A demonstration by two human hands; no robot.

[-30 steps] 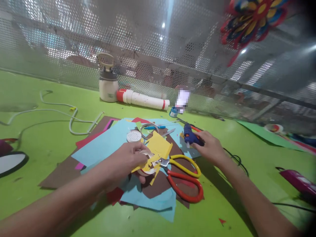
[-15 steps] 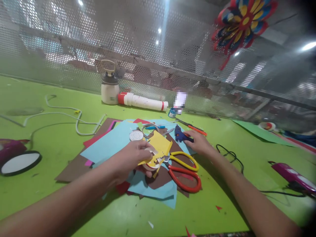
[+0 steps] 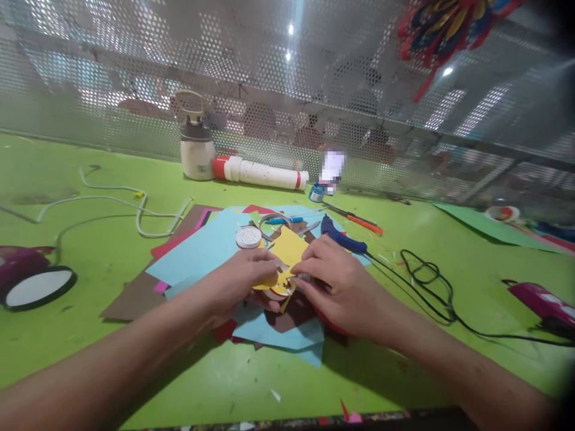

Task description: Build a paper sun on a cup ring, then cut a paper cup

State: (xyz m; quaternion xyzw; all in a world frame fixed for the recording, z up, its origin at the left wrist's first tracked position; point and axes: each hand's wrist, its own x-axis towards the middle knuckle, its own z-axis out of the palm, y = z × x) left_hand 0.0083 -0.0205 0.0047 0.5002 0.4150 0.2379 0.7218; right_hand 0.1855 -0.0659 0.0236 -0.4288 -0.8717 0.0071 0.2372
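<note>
The left hand (image 3: 238,278) pinches a yellow paper piece (image 3: 287,254) with its fingers curled around it. The right hand (image 3: 335,284) comes in from the right and pinches the same piece at its near edge. The paper is bright yellow, bent, with jagged cut edges, and it sits in the middle of the table, just above a pile of colored paper sheets (image 3: 211,248). A roll of tape (image 3: 276,292) peeks out under the yellow piece, touching it. Just beyond the hands lies a blue glue gun (image 3: 341,238), with its black cord (image 3: 426,287) running off to the right. A round white lid (image 3: 248,237) sits near the left hand, on the far side. All this rests on a green table (image 3: 90,257).
</note>
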